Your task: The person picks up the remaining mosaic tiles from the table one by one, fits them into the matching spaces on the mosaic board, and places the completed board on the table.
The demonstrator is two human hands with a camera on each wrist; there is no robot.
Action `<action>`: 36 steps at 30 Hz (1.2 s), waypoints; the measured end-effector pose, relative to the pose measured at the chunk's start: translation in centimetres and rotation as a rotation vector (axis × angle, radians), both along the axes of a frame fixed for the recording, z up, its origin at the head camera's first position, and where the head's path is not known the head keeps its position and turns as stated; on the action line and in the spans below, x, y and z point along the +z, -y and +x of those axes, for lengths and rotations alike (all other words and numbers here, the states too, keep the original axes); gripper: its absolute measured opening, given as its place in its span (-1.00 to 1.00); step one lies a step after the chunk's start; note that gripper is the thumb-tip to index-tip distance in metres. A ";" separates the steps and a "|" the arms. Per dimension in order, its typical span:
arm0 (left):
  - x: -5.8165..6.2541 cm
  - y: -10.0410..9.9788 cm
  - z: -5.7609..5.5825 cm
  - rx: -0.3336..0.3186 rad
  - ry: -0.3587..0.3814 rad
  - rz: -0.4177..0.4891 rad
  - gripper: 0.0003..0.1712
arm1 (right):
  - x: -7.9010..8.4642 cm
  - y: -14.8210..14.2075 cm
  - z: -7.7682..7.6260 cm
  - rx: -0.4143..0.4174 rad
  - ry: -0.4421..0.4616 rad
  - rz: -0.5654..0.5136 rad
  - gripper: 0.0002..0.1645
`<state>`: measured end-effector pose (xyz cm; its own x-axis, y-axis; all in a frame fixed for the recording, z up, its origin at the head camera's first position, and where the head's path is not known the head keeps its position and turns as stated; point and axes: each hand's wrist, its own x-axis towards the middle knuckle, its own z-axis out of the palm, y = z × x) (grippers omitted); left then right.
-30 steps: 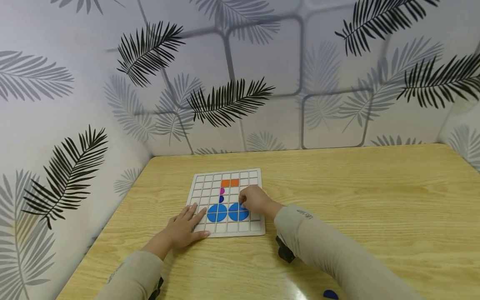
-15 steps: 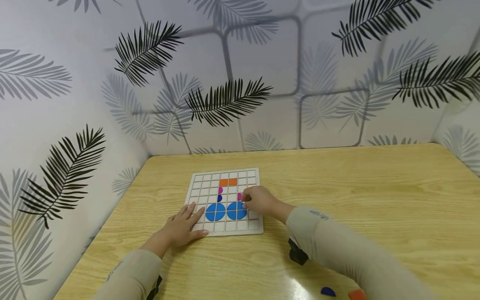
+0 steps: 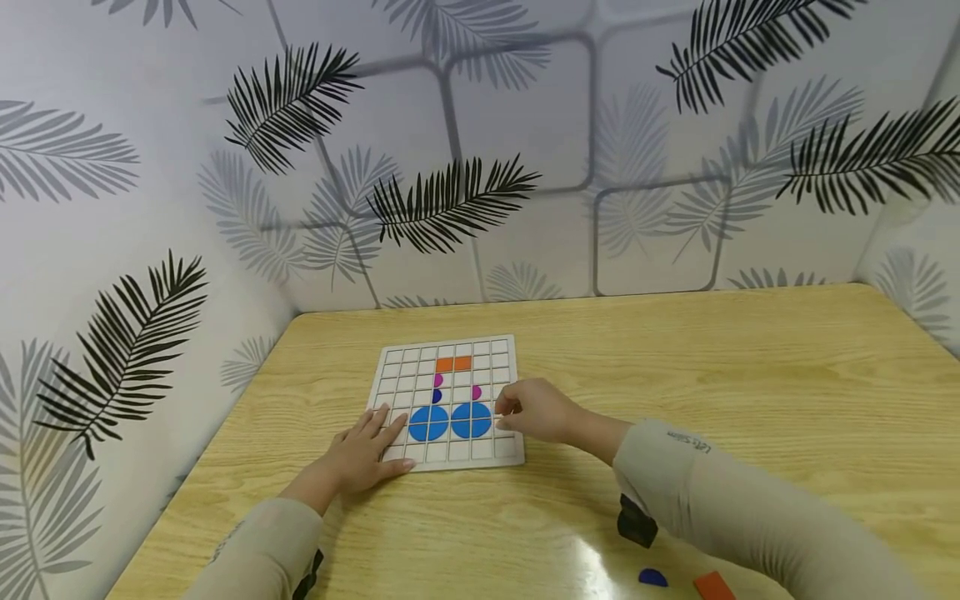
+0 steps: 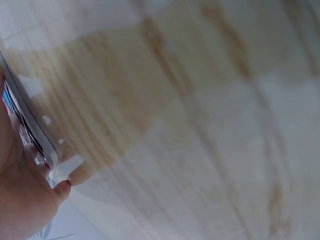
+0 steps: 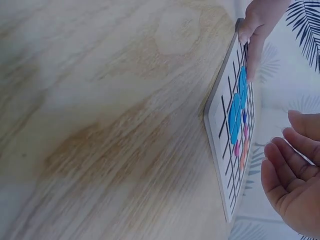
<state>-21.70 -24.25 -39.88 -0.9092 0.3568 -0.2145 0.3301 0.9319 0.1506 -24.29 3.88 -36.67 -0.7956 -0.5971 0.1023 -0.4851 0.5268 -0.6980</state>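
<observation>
A white gridded board [image 3: 502, 448] lies on the wooden table. My left hand [image 3: 363, 454] rests with spread fingers on its left edge and near corner. My right hand [image 3: 543, 410] hovers at the board's right edge, fingers loosely curled, and the right wrist view shows nothing in that hand [image 5: 295, 175]. On the grid sit two blue circles [image 3: 428, 423] made of quarter pieces, side by side. Above them are a dark blue half circle [image 3: 437, 396], one pink half circle [image 3: 438, 380] and another pink half circle [image 3: 477, 392]. Two orange squares [image 3: 453, 364] stand further up.
Near the front of the table [image 3: 750, 400], a loose dark blue half circle [image 3: 652, 577] and an orange-red piece [image 3: 714, 586] lie by my right forearm. A leaf-patterned wall [image 3: 540, 233] rises behind the table and along its left side.
My right hand has let go of a pink half circle, now on the grid above the right blue circle, and drawn back to the right. The left hand stays put.
</observation>
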 end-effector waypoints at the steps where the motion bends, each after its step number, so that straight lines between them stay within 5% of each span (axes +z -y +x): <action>1: 0.1 0.0 0.0 0.000 0.001 0.002 -0.19 | 0.1 -0.3 0.2 -0.002 0.000 0.004 -0.90; 14: 0.2 0.0 0.0 0.002 0.004 0.007 -0.18 | 1.6 -3.7 3.3 -0.006 0.104 -0.031 -0.87; 25: -1.0 0.4 -0.1 -0.003 -0.010 0.025 -0.10 | 1.2 -6.7 6.1 0.049 0.192 -0.068 -0.79; 36: -0.2 0.3 -0.1 0.011 0.017 0.019 -0.11 | 0.5 -9.5 7.8 0.087 0.273 -0.103 -0.77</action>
<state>-21.80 -24.51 -40.09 -0.9093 0.3513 -0.2230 0.3175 0.9322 0.1738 -16.50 13.35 -36.13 -0.7480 -0.6622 -0.0448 -0.3128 0.4112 -0.8562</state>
